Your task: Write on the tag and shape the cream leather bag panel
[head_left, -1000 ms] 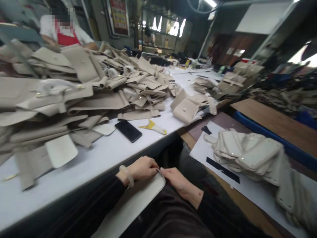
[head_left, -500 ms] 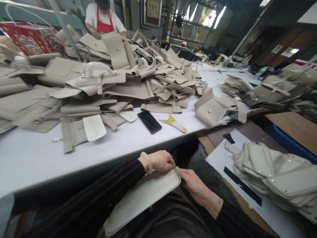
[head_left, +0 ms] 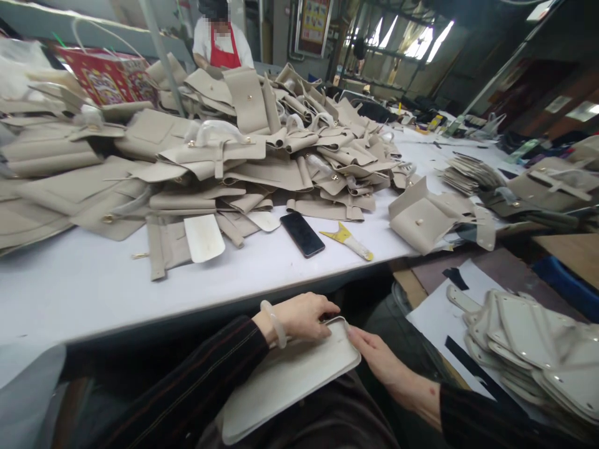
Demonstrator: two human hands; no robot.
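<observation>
A pale, round-cornered leather panel (head_left: pixel 290 380), looking like a bag flap or a small stack of them, lies slanted across my lap. My left hand (head_left: pixel 304 317), with a pale bangle at the wrist, is bent over its upper edge. The forefinger stretches past the edge while the other fingertips press on the panel's face. At the right-hand corner my right hand (head_left: pixel 381 358) pinches the rim, thumb and fingers together. The underside of the panel and part of the left fingers are hidden.
Beige bag pieces (head_left: pixel 262 168) heap up on the white table (head_left: pixel 116 305). Near its front edge lie a phone (head_left: pixel 303 235) and a yellow-handled tool (head_left: pixel 349 240). Pale riveted panels (head_left: pixel 528 343) are stacked at right. Behind the heap stands a person in a red apron (head_left: pixel 224 47).
The view has turned a little left. My left fingers have drawn back from the corner where they met the right fingertips, and the forefinger is now stretched out. My right hand stays at the corner.
</observation>
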